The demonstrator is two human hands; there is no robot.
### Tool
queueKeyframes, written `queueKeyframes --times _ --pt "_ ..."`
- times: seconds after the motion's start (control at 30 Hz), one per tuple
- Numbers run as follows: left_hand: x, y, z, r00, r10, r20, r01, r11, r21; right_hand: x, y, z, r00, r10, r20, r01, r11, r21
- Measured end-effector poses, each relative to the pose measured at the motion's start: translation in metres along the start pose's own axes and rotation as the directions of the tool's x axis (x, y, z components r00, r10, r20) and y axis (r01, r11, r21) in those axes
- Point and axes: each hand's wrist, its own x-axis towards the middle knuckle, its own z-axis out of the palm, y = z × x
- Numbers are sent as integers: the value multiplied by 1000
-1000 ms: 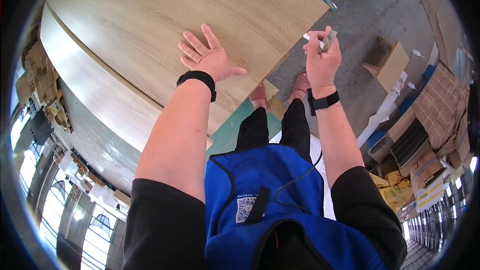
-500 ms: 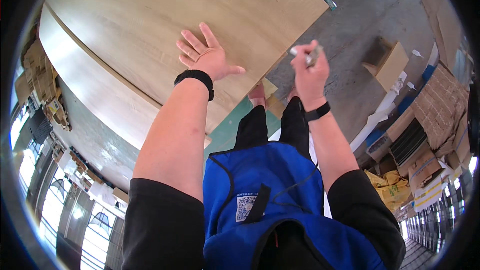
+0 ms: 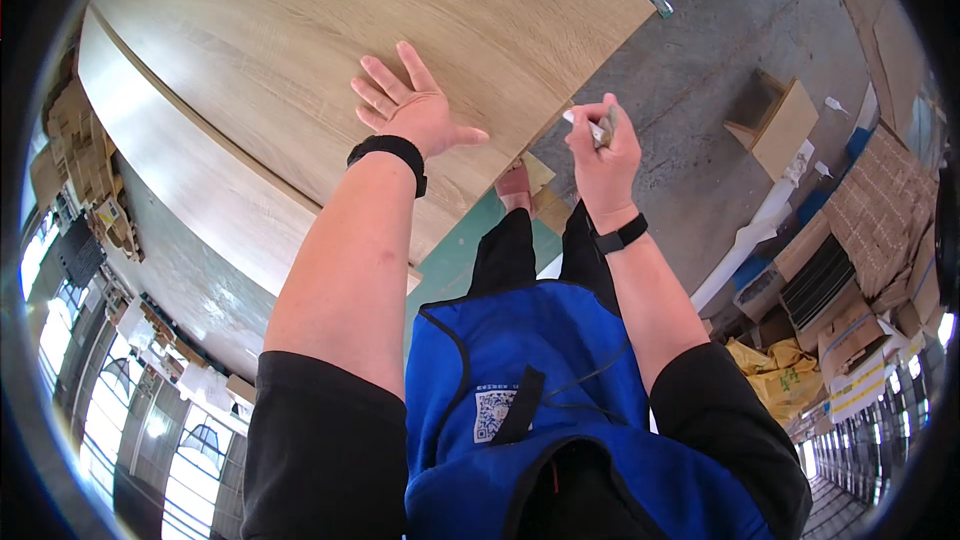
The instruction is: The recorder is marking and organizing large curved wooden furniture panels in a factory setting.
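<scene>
Blue cloth nearest, an apron (image 3: 590, 360) with dark edging, a white code patch (image 3: 492, 414) and a black strap (image 3: 520, 405), between short black sleeves (image 3: 325, 440). Below the apron's far hem, black trousers (image 3: 505, 250) and one bare-looking foot (image 3: 515, 188) beside a green patch of floor (image 3: 465, 240). On each wrist, a black band (image 3: 620, 233). In the right hand (image 3: 606, 165), fingers curled tight around a slim white object (image 3: 599, 130) and a crumpled greyish piece, both too small to identify further; white tip just beside the panel's near right edge, contact impossible to tell. To the left, with nothing in its grasp, the left hand (image 3: 418, 118), back up, fingers and thumb spread on the wood-grain panel (image 3: 300, 50). Under both arms' reach, that same pale brown panel, broad and flat, filling the upper left; along its far left side, a narrow dark groove and a paler board (image 3: 170, 140). Near the panel's upper right corner, a small teal item (image 3: 660, 4) on grey concrete (image 3: 700, 100). Farther right, an open-sided wooden box (image 3: 790, 130), then corrugated cardboard (image 3: 875, 210) and a yellow bag (image 3: 775, 375). Far left, more stacked cardboard (image 3: 85, 145) and bright windows (image 3: 190, 480).
</scene>
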Motion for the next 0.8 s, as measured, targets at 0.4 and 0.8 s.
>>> queueKeyframes --times 0.4,0.8 --pt "2 2 1 1000 -4 -7 4 1000 10 90 -52 52 974 34 224 60 914 -401" --pt "0 -4 1 1000 25 -5 -25 999 23 27 -7 -27 1000 6 -8 -9 876 -483"
